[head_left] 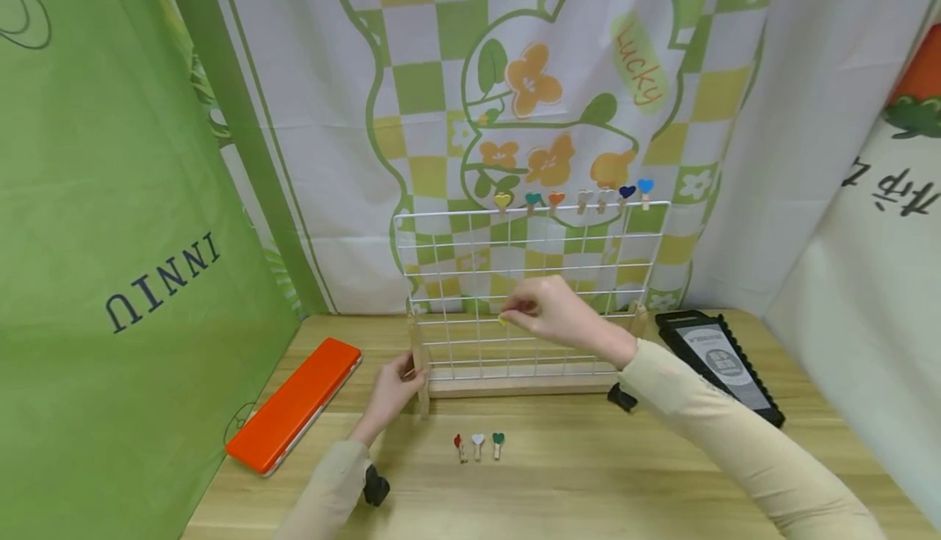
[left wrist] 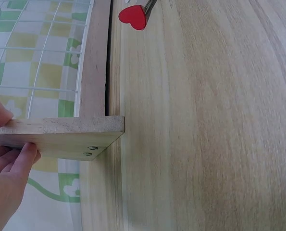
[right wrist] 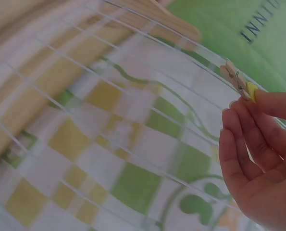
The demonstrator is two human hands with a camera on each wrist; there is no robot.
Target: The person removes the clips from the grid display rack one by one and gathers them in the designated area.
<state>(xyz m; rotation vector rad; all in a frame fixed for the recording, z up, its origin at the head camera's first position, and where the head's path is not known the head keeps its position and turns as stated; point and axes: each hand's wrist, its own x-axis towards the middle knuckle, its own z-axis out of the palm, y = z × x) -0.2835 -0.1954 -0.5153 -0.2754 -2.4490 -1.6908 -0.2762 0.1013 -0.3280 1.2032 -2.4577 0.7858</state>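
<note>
Seven heart pegs lined the grid's top edge; her right hand pinched a yellow peg, left hand gripped the frame post, and three pegs waited on the desk.

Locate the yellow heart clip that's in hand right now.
The yellow heart clip is pinched in the right hand, held against the white wire grid near its middle, above the three loose clips on the table; the left hand grips the rack's left wooden post.

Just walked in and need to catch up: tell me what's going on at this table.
A person is working at a white wire grid rack standing on a wooden table. The left hand holds the rack's wooden side post. The right hand pinches a small yellow-tipped clothespin at the grid. Seven heart clothespins sit along the top wire; three more lie on the table.
</note>
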